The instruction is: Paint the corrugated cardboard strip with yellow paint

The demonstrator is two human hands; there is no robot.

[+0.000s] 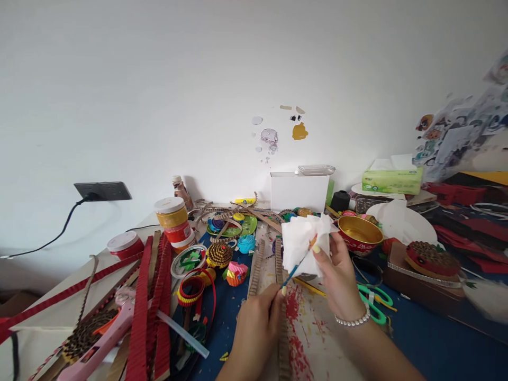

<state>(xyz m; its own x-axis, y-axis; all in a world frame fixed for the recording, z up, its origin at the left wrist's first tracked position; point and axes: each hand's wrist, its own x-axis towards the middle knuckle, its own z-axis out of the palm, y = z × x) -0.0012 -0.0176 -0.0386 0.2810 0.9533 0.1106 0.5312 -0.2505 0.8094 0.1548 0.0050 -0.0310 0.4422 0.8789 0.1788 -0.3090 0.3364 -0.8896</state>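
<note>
Near the middle of the table, my left hand (260,317) is closed on a thin blue paintbrush (292,272), which slants up to the right. Its tip meets a folded white tissue (296,241), where an orange-red stain shows. My right hand (335,264), with a beaded bracelet at the wrist, holds the tissue from the right, thumb in front near the stain. Under the hands lies a pale board (305,328) with red and yellow paint smears.
At left lie red corrugated strips (138,317), a pink glue gun (103,338) and stacked paint jars (172,219). Small coiled paper pieces (219,255) sit left of centre. A gold-lined bowl (360,233), green scissors (375,301) and a brown box (420,286) stand at right.
</note>
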